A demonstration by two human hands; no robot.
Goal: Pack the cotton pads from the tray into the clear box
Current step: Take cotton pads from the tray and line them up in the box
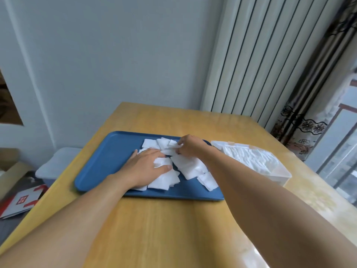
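A blue tray [100,163] lies on the wooden table with several white square cotton pads [190,166] scattered over its right half. My left hand [146,166] lies on the pads near the tray's middle, thumb and fingers closing round a small bunch of them. My right hand [190,146] is at the far side of the pile, fingers curled and pinching pads there. The clear box [278,174] stands to the right of the tray, touching its corner, with rows of white pads packed inside; its lid is open at the far side.
The wooden table [170,229] ends at a wall on the far side. A white radiator [270,55] and patterned curtain [309,117] stand at the back right. Left of the table, on the floor, are a pale plastic bin [56,165] and red-and-white cartons [23,200].
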